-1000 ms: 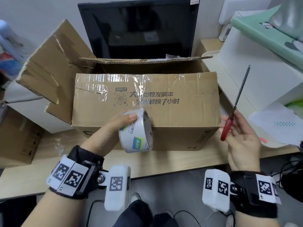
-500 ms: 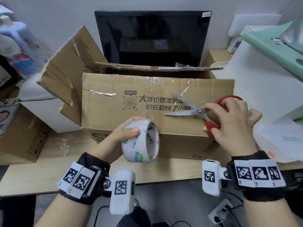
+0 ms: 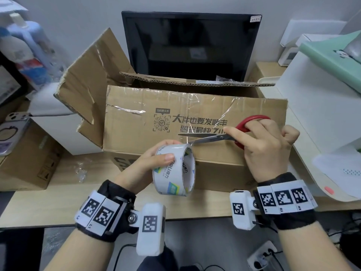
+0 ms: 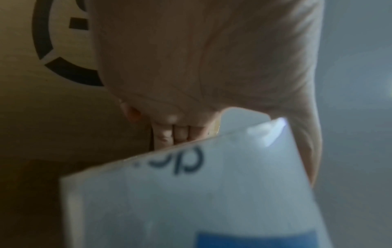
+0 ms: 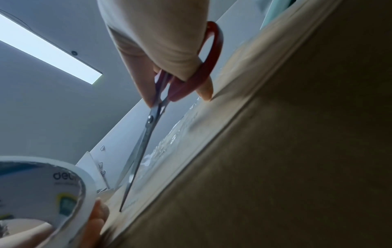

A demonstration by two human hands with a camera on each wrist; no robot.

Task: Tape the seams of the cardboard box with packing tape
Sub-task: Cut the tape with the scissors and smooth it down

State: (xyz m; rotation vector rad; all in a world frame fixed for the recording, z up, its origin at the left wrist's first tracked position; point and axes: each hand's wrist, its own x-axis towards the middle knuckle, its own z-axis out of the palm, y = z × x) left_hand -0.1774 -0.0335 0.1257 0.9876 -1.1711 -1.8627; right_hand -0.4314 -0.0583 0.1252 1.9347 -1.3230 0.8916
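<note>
Your cardboard box [image 3: 195,122] carries black printed Chinese characters, "大件也要发顺丰" on the upper line, beside a square scan code with an "SF" mark in its middle; the second line is partly hidden behind the scissors. Your roll of tape [image 3: 174,170] reads "deli" on its white core, with blue, green and yellow patches.

You have one box in work, one roll, one pair of scissors [image 3: 224,134], and two hands in view. A second, smaller carton [image 3: 25,163] stands to the left with a phone [image 3: 11,132] lying on it, and one dark monitor [image 3: 192,45] stands behind the box.

The box sits on the wooden desk [image 3: 58,200] right in front of you. It is brown and creased; its near flap is folded down flat and streaked with wrinkled clear tape, the left flap stands up and is torn, and the far flap lies level behind.

Your left hand [image 3: 144,167] grips the roll, thumb on the outer face, fingers over the top edge, holding it upright at the box's front edge. Your right hand [image 3: 267,147] grips the red handles of the scissors, the blades slightly parted and pointing left, tips just above the roll over the near flap.
</note>
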